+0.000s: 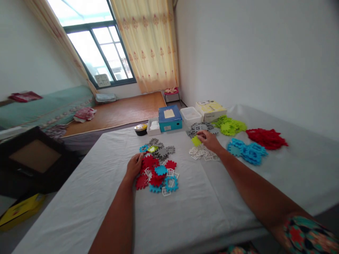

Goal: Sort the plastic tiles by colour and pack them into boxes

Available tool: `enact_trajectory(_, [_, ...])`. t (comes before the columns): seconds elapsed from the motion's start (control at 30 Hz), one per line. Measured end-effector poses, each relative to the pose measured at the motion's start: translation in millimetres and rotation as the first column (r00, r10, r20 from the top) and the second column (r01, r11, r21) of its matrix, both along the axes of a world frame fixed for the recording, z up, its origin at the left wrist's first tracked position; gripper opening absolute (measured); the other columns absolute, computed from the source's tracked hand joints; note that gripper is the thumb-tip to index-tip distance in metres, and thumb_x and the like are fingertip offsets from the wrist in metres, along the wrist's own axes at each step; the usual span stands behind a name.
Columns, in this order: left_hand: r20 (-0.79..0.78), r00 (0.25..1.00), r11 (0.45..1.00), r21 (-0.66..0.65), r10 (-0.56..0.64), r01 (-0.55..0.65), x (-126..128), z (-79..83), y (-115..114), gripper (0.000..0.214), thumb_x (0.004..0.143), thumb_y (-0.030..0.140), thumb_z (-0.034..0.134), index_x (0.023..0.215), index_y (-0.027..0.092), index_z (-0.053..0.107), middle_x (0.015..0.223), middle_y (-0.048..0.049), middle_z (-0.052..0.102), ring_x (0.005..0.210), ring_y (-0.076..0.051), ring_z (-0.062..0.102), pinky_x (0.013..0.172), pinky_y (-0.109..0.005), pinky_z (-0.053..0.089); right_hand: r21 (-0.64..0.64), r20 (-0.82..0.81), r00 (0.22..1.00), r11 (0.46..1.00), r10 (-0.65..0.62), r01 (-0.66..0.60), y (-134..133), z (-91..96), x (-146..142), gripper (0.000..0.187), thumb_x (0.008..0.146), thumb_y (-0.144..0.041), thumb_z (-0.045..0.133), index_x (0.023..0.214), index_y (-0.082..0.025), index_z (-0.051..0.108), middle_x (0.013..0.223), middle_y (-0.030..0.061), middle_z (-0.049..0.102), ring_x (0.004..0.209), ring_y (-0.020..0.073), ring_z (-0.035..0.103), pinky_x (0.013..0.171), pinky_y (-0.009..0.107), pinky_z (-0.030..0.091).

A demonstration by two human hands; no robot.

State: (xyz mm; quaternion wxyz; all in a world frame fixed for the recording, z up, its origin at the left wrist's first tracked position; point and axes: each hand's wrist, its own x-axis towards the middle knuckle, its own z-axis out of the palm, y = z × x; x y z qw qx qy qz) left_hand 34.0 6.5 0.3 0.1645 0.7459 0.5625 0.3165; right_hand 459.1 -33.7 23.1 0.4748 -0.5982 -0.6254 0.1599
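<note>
Cloth-covered counter (185,218). Toward right edge: single-colour piles (250,152), apparently sorted. Nearer left edge: mixed pile (151,161), unsorted; left hand (134,165) alongside, grip unclear. Right hand (210,140): grip closed on green piece (196,141) by white pile (202,153).

The left hand (134,165) has its fingers (138,157) loosely bent, the back of the hand turned upward; the left wrist (129,177) lies behind those fingers, the left forearm (119,208) running back toward the body. The right hand (208,139), farther forward, has its fingers (203,133) drawn together in a pinch, the right forearm (243,180) slanting back rightward from them.
</note>
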Motion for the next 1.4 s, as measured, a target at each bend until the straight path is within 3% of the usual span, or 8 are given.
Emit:
enact_trajectory(0.2, [-0.009, 1.0, 1.0, -0.017, 0.004, -0.004, 1, 3.4, -1, 0.051, 0.09, 0.05, 0.034, 0.11, 0.018, 0.069, 0.114, -0.0083, 0.07, 0.11, -0.024, 0.061, 0.099, -0.036, 0.043, 0.037, -0.365, 0.879, 0.939, -0.307, 0.343, 24, -14.8, 78, 0.045, 0.073, -0.036, 0.056, 0.113, -0.015, 0.056, 0.099, 0.0114, 0.067, 0.08, 0.0218, 0.066, 0.063, 0.034, 0.058])
enact_trajectory(0.33, [-0.018, 1.0, 1.0, -0.019, 0.01, -0.011, 0, 3.9, -2, 0.052, 0.09, 0.05, 0.034, 0.111, 0.018, 0.069, 0.115, -0.0084, 0.07, 0.111, -0.024, 0.061, 0.099, -0.036, 0.043, 0.033, -0.215, 0.782, 0.796, -0.584, 0.604, 27, -18.4, 121, 0.056, 0.073, -0.031, 0.052, 0.125, -0.011, 0.049, 0.119, 0.0188, 0.06, 0.104, 0.0281, 0.061, 0.089, 0.044, 0.051])
enact_trajectory(0.53, [-0.014, 1.0, 1.0, -0.012, 0.022, -0.022, 0, 4.3, -2, 0.049, 0.09, 0.048, 0.036, 0.11, 0.019, 0.07, 0.114, -0.0074, 0.071, 0.11, -0.025, 0.061, 0.098, -0.037, 0.044, 0.31, 0.17, 0.747, 0.754, -0.643, 0.579, 16, -7.6, 112, 0.056, 0.073, -0.021, 0.046, 0.128, -0.011, 0.045, 0.128, 0.0202, 0.053, 0.122, 0.0311, 0.048, 0.103, 0.05, 0.036])
enact_trajectory(0.73, [-0.009, 1.0, 1.0, -0.023, 0.0, 0.0, 2, 4.1, -3, 0.05, 0.091, 0.047, 0.033, 0.111, 0.018, 0.069, 0.114, -0.0079, 0.07, 0.109, -0.023, 0.061, 0.099, -0.036, 0.043, 0.368, 0.147, 0.679, 0.677, -0.719, 0.637, 9, -0.9, 103, 0.057, 0.073, -0.018, 0.043, 0.129, -0.009, 0.045, 0.131, 0.0203, 0.053, 0.125, 0.0302, 0.047, 0.105, 0.049, 0.034])
enact_trajectory(0.83, [-0.002, 1.0, 1.0, -0.028, 0.008, -0.008, 2, 2.0, -2, 0.052, 0.092, 0.049, 0.032, 0.112, 0.017, 0.069, 0.114, -0.0083, 0.071, 0.109, -0.023, 0.061, 0.099, -0.035, 0.043, 0.264, 0.223, 0.715, 0.747, -0.663, 0.61, 5, -0.8, 113, 0.048, 0.075, -0.018, 0.042, 0.12, -0.011, 0.056, 0.118, 0.016, 0.063, 0.111, 0.0272, 0.057, 0.1, 0.044, 0.041])
enact_trajectory(0.97, [-0.006, 1.0, 1.0, -0.018, -0.001, 0.001, 1, 0.1, 0, 0.053, 0.091, 0.049, 0.032, 0.112, 0.016, 0.068, 0.116, -0.0094, 0.069, 0.11, -0.023, 0.061, 0.1, -0.035, 0.043, -0.058, 0.518, 0.781, 0.897, -0.348, 0.439, -2, -2.2, 121, 0.031, 0.074, -0.027, 0.056, 0.101, -0.022, 0.069, 0.102, 0.0081, 0.071, 0.098, 0.0245, 0.063, 0.089, 0.037, 0.047])
enact_trajectory(1.17, [-0.016, 1.0, 1.0, -0.004, -0.009, 0.009, 0, 1.4, 0, 0.052, 0.091, 0.048, 0.033, 0.11, 0.017, 0.069, 0.114, -0.0088, 0.07, 0.11, -0.024, 0.061, 0.099, -0.035, 0.044, -0.313, 0.634, 0.757, 0.842, -0.158, 0.439, -8, -3.2, 114, 0.043, 0.064, -0.047, 0.072, 0.101, -0.025, 0.071, 0.1, 0.0133, 0.07, 0.102, 0.0339, 0.061, 0.081, 0.049, 0.049])
enact_trajectory(1.4, [-0.023, 1.0, 1.0, -0.002, 0.011, -0.011, 2, 5.3, -3, 0.049, 0.09, 0.047, 0.034, 0.11, 0.019, 0.069, 0.114, -0.0078, 0.071, 0.109, -0.024, 0.062, 0.099, -0.036, 0.044, -0.273, 0.618, 0.764, 0.861, -0.184, 0.429, -14, 6.3, 111, 0.045, 0.065, -0.042, 0.073, 0.107, -0.027, 0.068, 0.104, 0.0101, 0.069, 0.109, 0.0336, 0.057, 0.085, 0.048, 0.047])
